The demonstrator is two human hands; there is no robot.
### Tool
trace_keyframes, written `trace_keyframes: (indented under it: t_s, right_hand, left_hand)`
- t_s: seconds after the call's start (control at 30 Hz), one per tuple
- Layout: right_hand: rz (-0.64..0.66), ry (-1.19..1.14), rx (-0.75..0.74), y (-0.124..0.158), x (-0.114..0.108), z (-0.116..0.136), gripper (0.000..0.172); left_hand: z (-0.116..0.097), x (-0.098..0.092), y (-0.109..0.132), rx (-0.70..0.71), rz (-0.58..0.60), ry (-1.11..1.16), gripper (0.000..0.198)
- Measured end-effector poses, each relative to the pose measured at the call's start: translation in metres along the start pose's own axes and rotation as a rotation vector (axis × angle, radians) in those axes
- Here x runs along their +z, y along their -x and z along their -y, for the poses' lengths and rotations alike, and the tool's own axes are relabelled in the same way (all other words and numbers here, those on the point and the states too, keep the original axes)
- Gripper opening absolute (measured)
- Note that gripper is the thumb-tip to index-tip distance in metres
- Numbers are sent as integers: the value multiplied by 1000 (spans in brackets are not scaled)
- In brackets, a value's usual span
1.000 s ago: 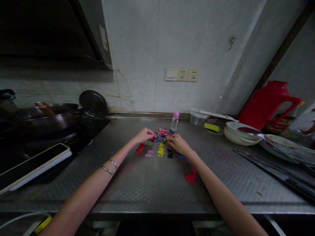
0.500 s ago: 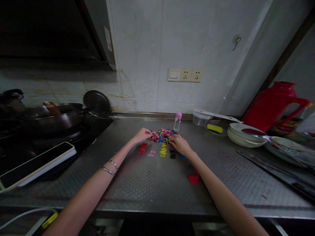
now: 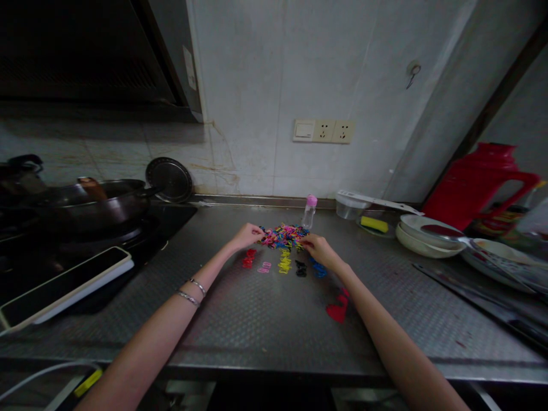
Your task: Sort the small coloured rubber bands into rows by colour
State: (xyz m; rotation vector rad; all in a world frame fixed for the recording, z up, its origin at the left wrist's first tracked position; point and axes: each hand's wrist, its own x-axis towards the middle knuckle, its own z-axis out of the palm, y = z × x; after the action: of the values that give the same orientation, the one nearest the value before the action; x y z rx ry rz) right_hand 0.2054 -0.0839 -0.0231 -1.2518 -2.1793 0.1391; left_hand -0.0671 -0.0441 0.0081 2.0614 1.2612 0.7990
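Note:
A heap of small mixed-colour bands (image 3: 283, 234) lies on the metal counter. My left hand (image 3: 249, 233) is at the heap's left edge, fingertips pinched; what they hold, if anything, is too small to name. At the right edge my right hand (image 3: 315, 247) has its fingers closed together over the bands, its grip too small to make out. In front of the heap lie small groups: red (image 3: 249, 258), pink (image 3: 264, 267), yellow (image 3: 285, 261), black (image 3: 301, 269) and blue (image 3: 318, 268). Behind the heap stands a clear bottle with a pink cap (image 3: 310, 210).
A red heart-shaped piece (image 3: 337, 309) lies near my right forearm. To the right are a yellow sponge (image 3: 374, 224), bowls (image 3: 428, 242), a knife (image 3: 471, 297) and a red jug (image 3: 471, 185). At left are a pan (image 3: 98, 205) and a phone-like device (image 3: 64, 285).
My right hand has shifted slightly right and away from the black group, uncovering more of the blue group. My left hand has hardly moved.

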Motion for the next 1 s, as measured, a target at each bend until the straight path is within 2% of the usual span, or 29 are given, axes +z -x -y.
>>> trace_keyframes:
  t_s: [0.3, 0.6, 1.0]
  right_hand:
    - [34, 20, 53, 3, -3, 2, 24]
    - [41, 29, 31, 1, -3, 3, 24]
    - [-99, -48, 73, 1, -5, -1, 25]
  left_hand:
    - [3, 1, -2, 13, -7, 11, 22]
    - [4, 3, -2, 23, -5, 9, 22]
    - [8, 3, -3, 31, 2, 13, 22]
